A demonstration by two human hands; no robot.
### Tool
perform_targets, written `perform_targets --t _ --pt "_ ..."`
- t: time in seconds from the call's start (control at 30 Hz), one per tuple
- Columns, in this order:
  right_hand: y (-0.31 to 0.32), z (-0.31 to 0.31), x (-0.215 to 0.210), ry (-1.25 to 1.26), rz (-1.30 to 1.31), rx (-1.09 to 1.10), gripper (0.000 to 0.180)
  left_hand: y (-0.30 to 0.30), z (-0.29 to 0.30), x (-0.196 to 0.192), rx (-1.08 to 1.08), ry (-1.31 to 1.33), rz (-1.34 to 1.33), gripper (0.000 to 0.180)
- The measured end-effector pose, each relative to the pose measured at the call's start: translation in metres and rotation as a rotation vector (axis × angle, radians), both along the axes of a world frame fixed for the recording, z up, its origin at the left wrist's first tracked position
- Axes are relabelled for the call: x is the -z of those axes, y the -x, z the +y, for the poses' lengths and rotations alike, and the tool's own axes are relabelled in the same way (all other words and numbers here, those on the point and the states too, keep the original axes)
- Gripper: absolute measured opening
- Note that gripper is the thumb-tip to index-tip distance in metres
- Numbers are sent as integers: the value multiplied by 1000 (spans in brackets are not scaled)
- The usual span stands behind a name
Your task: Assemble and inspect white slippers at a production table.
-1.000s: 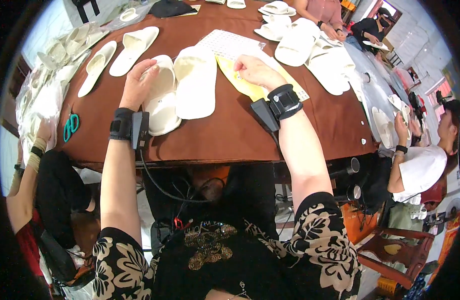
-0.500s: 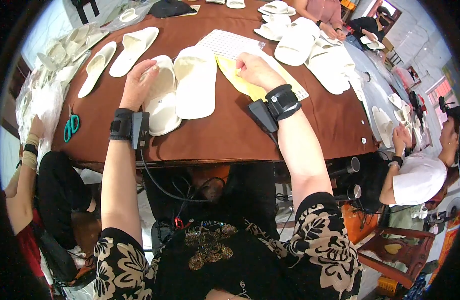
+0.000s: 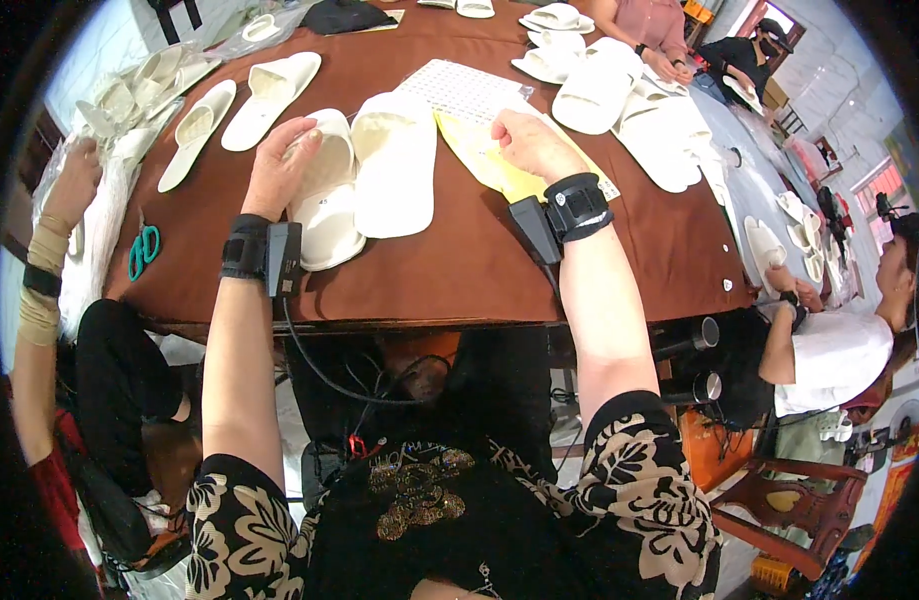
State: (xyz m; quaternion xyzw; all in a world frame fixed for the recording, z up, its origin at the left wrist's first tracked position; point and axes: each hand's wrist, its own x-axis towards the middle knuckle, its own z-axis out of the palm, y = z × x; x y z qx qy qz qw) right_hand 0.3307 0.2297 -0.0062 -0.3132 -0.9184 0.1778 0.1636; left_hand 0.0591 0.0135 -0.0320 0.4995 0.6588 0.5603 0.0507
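left hand grips slipper on desk, 10 o'clock. right hand curled over yellow sheet, 12 o'clock; cannot tell grip. slack hold may shift slipper; hand drag may crease sheet.

Bright, even light nearly washes out the white slippers; soft shadows mark the counter, its edge bowed by fisheye distortion, corners black.

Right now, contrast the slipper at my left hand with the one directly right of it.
Your left hand touches the left slipper; neither hand touches the right slipper. The left slipper reaches nearer your body, while the right slipper stops farther off. Both are off-white.
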Motion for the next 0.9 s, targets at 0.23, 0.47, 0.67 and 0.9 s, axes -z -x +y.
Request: perform_targets --t 0.23,0.47,0.67,0.9 --pt "0 4 6 -38 26 -44 15 1 1 0 -25 -7 89 32" --pt "-1 4 2 -49 49 -66 16 -1 1 -1 -26 -13 67 32" --pt "-3 -1 -11 85 85 -72 18 -3 0 -1 -8 -13 25 31" --pt "21 -42 -27 329 209 -494 14 -2 2 0 -36 -52 80 30"
